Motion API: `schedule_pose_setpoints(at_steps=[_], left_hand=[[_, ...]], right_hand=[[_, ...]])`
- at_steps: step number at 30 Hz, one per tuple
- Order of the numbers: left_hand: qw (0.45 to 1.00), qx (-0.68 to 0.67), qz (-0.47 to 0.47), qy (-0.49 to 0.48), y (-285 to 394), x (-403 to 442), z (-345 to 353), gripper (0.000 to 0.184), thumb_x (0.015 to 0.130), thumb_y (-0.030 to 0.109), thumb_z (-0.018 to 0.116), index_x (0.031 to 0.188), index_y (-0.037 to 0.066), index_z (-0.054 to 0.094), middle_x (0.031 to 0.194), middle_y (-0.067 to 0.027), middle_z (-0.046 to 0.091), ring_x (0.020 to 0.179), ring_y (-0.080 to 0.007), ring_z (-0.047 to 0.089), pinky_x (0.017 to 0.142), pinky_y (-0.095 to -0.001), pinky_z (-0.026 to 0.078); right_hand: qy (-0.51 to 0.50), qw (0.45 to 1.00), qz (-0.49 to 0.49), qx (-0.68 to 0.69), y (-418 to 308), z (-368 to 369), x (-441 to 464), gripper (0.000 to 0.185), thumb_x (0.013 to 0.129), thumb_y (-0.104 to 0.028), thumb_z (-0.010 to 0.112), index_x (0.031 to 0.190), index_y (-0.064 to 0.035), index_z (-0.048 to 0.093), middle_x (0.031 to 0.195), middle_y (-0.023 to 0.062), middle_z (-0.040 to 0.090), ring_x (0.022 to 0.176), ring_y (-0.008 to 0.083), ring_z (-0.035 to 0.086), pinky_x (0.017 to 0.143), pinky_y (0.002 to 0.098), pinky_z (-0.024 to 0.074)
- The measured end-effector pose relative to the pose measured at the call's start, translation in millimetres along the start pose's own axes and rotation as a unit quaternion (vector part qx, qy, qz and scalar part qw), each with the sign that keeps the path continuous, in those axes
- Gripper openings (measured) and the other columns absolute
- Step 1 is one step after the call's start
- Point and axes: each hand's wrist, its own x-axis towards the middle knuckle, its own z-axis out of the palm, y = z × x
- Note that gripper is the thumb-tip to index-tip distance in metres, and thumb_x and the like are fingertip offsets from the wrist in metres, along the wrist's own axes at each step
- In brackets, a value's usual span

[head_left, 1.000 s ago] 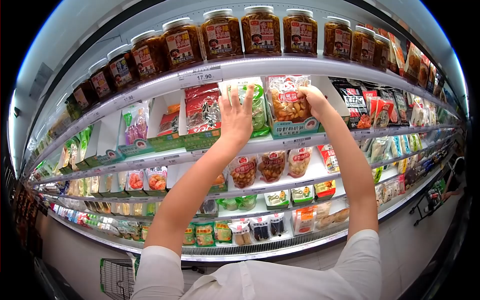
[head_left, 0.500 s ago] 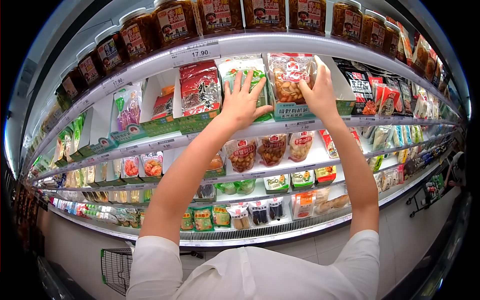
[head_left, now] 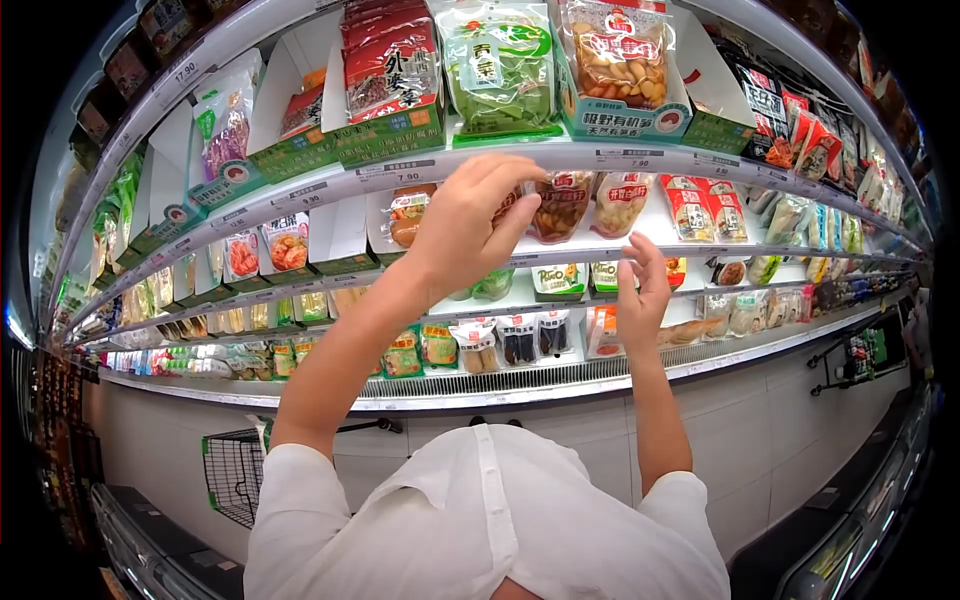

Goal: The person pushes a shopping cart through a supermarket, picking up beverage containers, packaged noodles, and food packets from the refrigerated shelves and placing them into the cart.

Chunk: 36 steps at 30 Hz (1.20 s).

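Observation:
My left hand (head_left: 482, 215) hovers in front of the shelf edge, fingers stretched to the right and thumb apart, with nothing in it. Partly behind it is a brown pouch (head_left: 560, 212). Lower and to the right, my right hand (head_left: 645, 292) is empty, its fingers loosely bent and apart from the thumb. A pale pouch (head_left: 622, 205) stands just above it on the second shelf. On the upper shelf, a bag of green vegetables (head_left: 498, 75) stands beside a bag of brownish pickled pieces (head_left: 618, 65) in a teal display box (head_left: 632, 120). Red packets (head_left: 392, 70) are to their left.
A price rail (head_left: 400, 174) runs along the upper shelf's front. Lower shelves hold several small packs (head_left: 557, 281) and bags (head_left: 517, 340). A wire shopping cart (head_left: 232, 475) stands at lower left, another trolley (head_left: 862, 358) at right. Tiled floor (head_left: 735, 420) lies below.
Both hands have come down off the upper shelf, leaving the green vegetable bag and the brownish pickle bag upright there. The view has tilted downward.

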Motion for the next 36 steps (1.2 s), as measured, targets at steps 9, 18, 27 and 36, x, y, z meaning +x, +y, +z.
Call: schedule_pose_setpoints(at_steps=[9,18,27,36], left_hand=[[0.922,-0.18,-0.323,-0.114,-11,-191,76,0.022,0.102,0.019,0.077,0.113,0.0,0.079,0.106,-0.015,0.082,0.096,-0.0275,0.08,0.086,-0.0384,0.06],[0.887,-0.298,-0.353,-0.006,-47,-127,104,0.065,0.108,0.016,0.072,0.162,-0.007,0.045,0.158,-0.0288,0.059,0.147,-0.0333,0.06,0.122,-0.0446,0.049],[0.864,-0.314,-0.358,0.163,-56,-20,139,0.074,0.106,0.018,0.075,0.161,-0.013,0.037,0.161,-0.0299,0.053,0.147,-0.0366,0.057,0.12,-0.0449,0.051],[0.946,-0.153,-0.282,0.055,-78,-23,174,0.03,0.105,0.025,0.074,0.127,0.004,0.078,0.108,-0.0203,0.073,0.099,-0.0359,0.07,0.093,-0.0443,0.055]], right_hand=[[-0.207,0.925,0.317,0.04,90,27,-175,0.025,0.105,-0.011,0.074,0.126,0.0006,0.076,0.106,0.0083,0.08,0.095,0.0131,0.075,0.083,0.0293,0.058],[0.029,0.992,0.121,0.037,107,-19,66,0.071,0.105,-0.011,0.071,0.167,0.0032,0.04,0.169,0.0229,0.047,0.156,0.0317,0.049,0.125,0.0456,0.0444],[-0.143,0.966,0.202,0.08,140,-36,156,0.073,0.097,-0.025,0.085,0.157,-0.0005,0.052,0.129,0.0107,0.076,0.118,0.0177,0.067,0.104,0.0354,0.0492],[-0.122,0.954,0.182,0.205,147,-45,133,0.027,0.112,-0.031,0.073,0.115,-0.0053,0.079,0.105,-0.0006,0.08,0.098,0.0081,0.068,0.095,0.029,0.0507]])
